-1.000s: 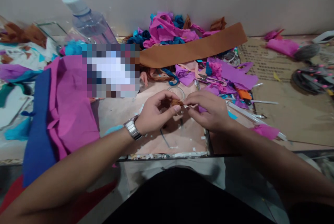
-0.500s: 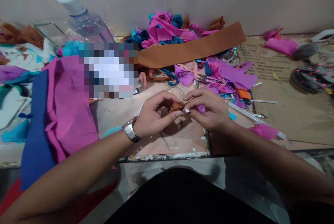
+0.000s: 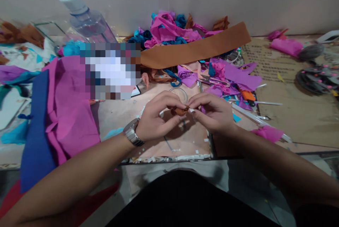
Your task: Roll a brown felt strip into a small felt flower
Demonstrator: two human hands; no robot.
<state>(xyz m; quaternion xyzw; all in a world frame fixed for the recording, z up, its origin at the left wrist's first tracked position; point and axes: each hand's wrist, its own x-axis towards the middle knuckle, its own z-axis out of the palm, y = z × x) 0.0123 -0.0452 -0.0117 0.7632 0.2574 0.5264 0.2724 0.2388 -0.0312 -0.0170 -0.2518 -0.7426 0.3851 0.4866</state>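
My left hand point(image 3: 156, 115), with a metal watch point(image 3: 133, 132) on the wrist, pinches a small crumpled piece of brown crepe paper point(image 3: 180, 111) between thumb and fingers. Against its right end, the fingertips of my right hand point(image 3: 214, 112) are closed on a tiny white piece point(image 3: 192, 110). Both hands meet just above the work board point(image 3: 156, 147). Behind the fingers lies a clear round ring point(image 3: 184, 93), partly covered. Snips with a pink handle point(image 3: 218, 81) lie beyond my right hand.
A brown paper strip point(image 3: 196, 53) lies across a heap of pink, purple and blue crepe paper point(image 3: 169, 31). Pink sheets point(image 3: 71, 110) and a blue sheet point(image 3: 38, 131) hang over the edge at left. A large bottle point(image 3: 91, 25) stands behind; clear rods point(image 3: 261, 123) and cardboard point(image 3: 288, 114) are at right.
The fingertips have shifted slightly around the brown paper. The tiny white piece has moved a little up and right, with my right thumb and finger closer around it.
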